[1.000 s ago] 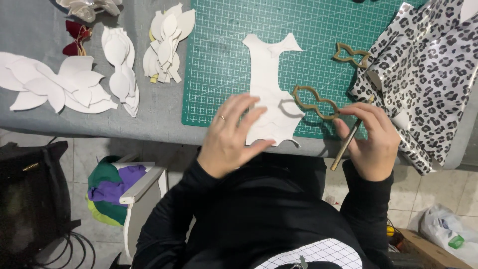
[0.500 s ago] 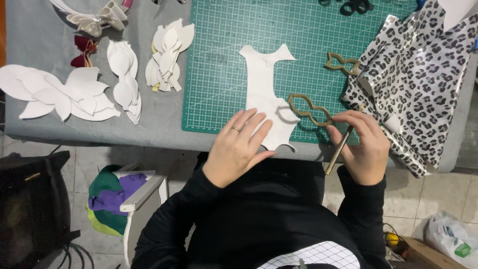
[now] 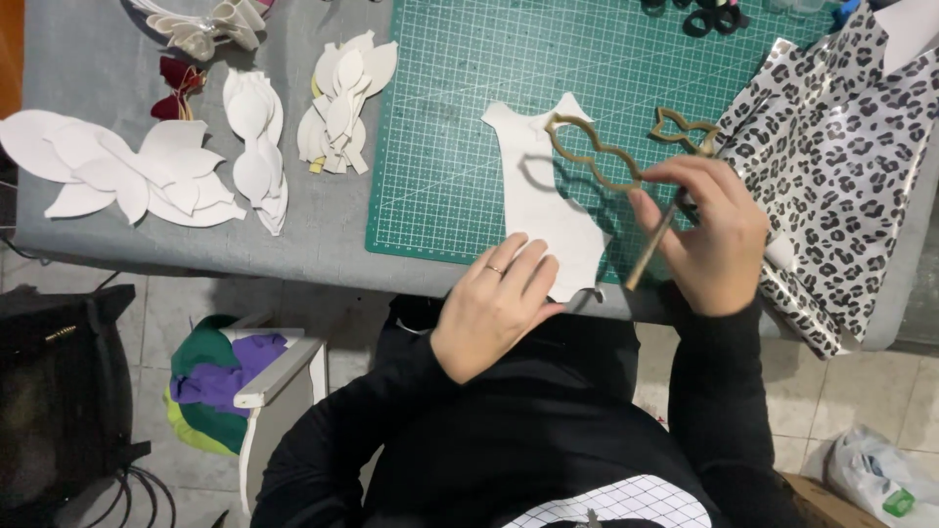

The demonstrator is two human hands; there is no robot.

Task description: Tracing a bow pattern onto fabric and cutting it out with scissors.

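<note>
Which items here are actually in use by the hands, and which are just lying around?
In use:
- white cut-out sheet, pressed flat by the left hand
- wavy outline template, held up by the right hand
- thin stick, in the same hand
- green cutting mat

Lying about:
- white petal shapes
- second small template
- leopard-print sheet
- scissors

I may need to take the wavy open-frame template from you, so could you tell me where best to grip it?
Grip the wavy template at its far looped end, coming from the left over the green cutting mat. The right hand already pinches its near end along with a stick, and the thin open frame probably suits a light two-finger pinch.
</note>
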